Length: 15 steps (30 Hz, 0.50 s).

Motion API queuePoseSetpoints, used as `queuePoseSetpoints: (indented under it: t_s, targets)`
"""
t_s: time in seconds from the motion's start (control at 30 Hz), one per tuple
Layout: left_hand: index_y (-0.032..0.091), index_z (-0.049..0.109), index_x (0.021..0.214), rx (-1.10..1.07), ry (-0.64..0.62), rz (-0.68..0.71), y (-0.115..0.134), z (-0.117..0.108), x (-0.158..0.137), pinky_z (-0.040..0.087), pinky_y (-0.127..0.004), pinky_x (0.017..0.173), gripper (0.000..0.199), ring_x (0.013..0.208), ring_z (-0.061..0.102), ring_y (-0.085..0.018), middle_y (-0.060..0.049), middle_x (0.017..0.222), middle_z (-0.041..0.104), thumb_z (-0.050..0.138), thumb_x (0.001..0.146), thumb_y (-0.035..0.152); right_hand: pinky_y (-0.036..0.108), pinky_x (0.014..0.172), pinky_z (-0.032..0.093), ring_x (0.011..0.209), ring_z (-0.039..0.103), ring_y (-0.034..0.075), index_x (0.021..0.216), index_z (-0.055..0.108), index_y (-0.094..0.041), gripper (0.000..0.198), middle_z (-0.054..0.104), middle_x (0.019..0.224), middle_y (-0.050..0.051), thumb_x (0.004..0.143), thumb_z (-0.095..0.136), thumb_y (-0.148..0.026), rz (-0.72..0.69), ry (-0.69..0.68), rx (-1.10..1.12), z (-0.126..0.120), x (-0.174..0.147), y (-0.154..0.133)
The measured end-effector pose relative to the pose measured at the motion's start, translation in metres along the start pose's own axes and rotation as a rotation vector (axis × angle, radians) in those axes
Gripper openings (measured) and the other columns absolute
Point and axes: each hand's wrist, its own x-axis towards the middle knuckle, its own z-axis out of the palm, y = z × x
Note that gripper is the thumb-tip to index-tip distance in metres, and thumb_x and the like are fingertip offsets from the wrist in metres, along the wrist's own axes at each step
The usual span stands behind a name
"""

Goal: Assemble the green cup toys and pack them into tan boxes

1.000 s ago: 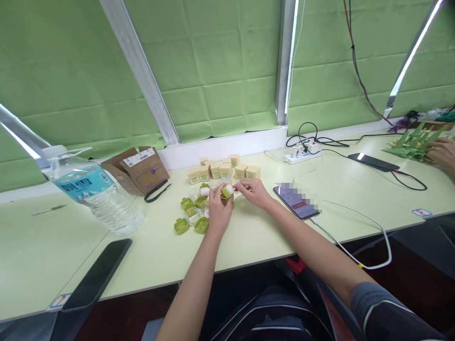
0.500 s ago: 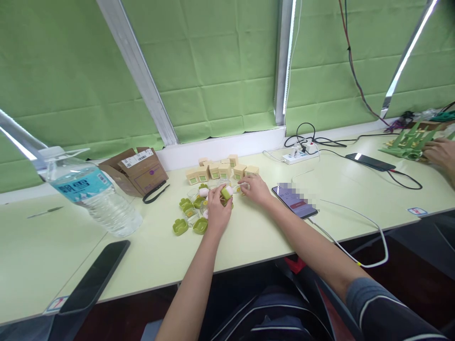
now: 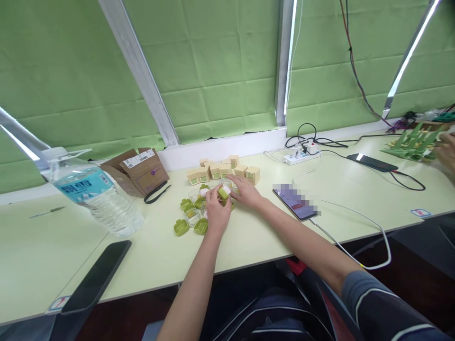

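My left hand (image 3: pixel 218 208) pinches a small green block with a pale pink end (image 3: pixel 223 192) between thumb and fingers, just above the table. Close against it on the right, my right hand (image 3: pixel 247 192) has its fingers curled around a small clear piece (image 3: pixel 233 187), partly hidden by the fingers. Around and below my left hand lie green flower-shaped cups (image 3: pixel 181 227), a green square-looking cup (image 3: pixel 201 226), and clear cups with yellow centres (image 3: pixel 192 217). Behind my hands stand several cream boxes with green windows (image 3: pixel 252 174).
An opened cardboard box (image 3: pixel 142 173) and a large water bottle (image 3: pixel 95 194) stand left. A dark phone (image 3: pixel 97 272) lies at the front edge; a lit phone (image 3: pixel 295 201) with a white cable lies right. A power strip (image 3: pixel 300 156) sits behind. Another person's hand (image 3: pixel 447 149) works by green plastic parts (image 3: pixel 414 144).
My right hand has moved left, up to the green and pink block in my left hand. My left hand has barely shifted. The other person's hand has moved slightly right.
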Motion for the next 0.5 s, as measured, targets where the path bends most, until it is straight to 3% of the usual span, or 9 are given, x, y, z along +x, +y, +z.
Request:
queuePoseSetpoints:
  t_s: [0.1,0.2,0.5]
  targets:
    - [0.021,0.061,0.126,0.008,-0.002,-0.017,-0.0001,0.0003,0.0002,0.060,-0.038,0.088,0.046,0.098,0.064,-0.021,-0.010,0.118,0.056,0.068,0.081,0.015,0.048,0.113,0.043,0.137,0.051,0.029,0.147,0.049,-0.023,0.057,0.051,0.152,0.013,0.092,0.062,-0.021,-0.013,-0.047,-0.015,0.0047,0.0006,-0.0006]
    - [0.021,0.061,0.126,0.008,-0.003,-0.016,-0.0013,0.0010,0.0003,0.059,-0.039,0.090,0.046,0.101,0.064,-0.022,-0.010,0.118,0.056,0.068,0.081,0.016,0.048,0.112,0.045,0.134,0.054,0.029,0.140,0.056,-0.021,0.050,0.055,0.148,0.014,0.091,0.065,-0.022,-0.013,-0.071,-0.034,0.0069,0.0001,0.0014]
    - [0.021,0.060,0.126,0.022,-0.018,-0.022,-0.0002,0.0000,0.0007,0.060,-0.040,0.088,0.046,0.104,0.064,-0.023,-0.011,0.120,0.056,0.068,0.081,0.016,0.046,0.107,0.050,0.123,0.062,0.027,0.130,0.062,-0.021,0.042,0.067,0.132,0.011,0.089,0.068,-0.020,-0.007,0.025,0.039,0.0025,-0.0015,0.0030]
